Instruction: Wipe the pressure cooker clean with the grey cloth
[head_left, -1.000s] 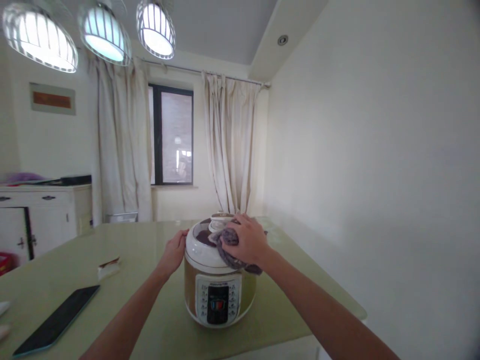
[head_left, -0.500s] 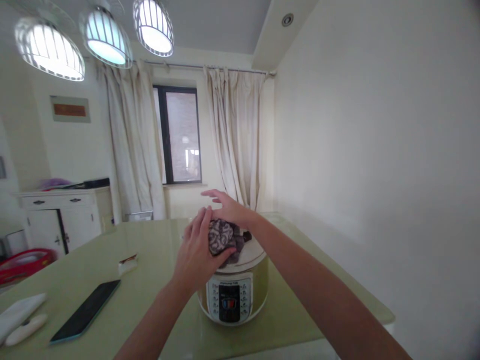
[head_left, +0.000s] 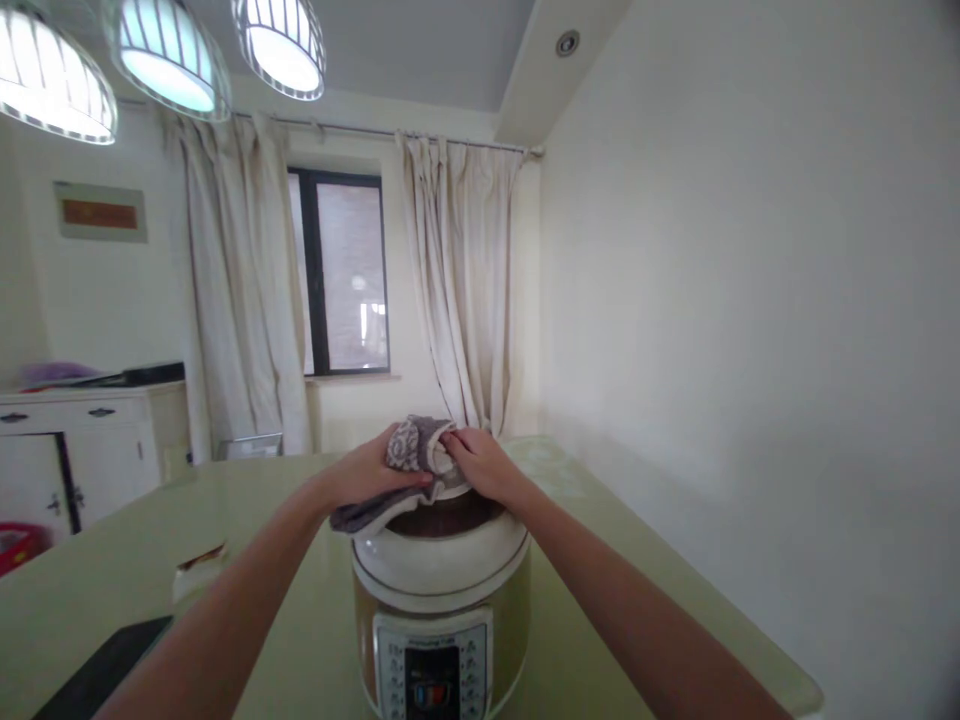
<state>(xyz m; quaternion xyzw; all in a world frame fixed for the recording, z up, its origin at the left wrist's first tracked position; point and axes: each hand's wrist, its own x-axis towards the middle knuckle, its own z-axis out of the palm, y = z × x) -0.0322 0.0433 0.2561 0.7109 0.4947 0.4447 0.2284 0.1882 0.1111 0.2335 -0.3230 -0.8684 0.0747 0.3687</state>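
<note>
A white electric pressure cooker (head_left: 442,570) with a dark control panel stands on the table before me. A grey-and-white patterned cloth (head_left: 409,445) lies bunched over the top of its lid, one flap hanging to the left. My left hand (head_left: 371,468) is closed on the cloth from the left, thumb towards me. From the right, my right hand (head_left: 484,465) pinches the cloth with its fingers. The cloth and hands hide the lid's top, while a dark brown patch shows beneath them.
The pale green table (head_left: 300,600) carries a dark phone (head_left: 105,665) and a small white object (head_left: 196,572) on the left. Beyond are a white cabinet (head_left: 112,440), curtains (head_left: 465,280) and a window (head_left: 349,275). A bare wall (head_left: 712,300) runs along the right.
My view has turned slightly right and come nearer the cooker. The cloth is now spread wider, its flap out to the left. My right hand's outstretched fingers have closed on the cloth.
</note>
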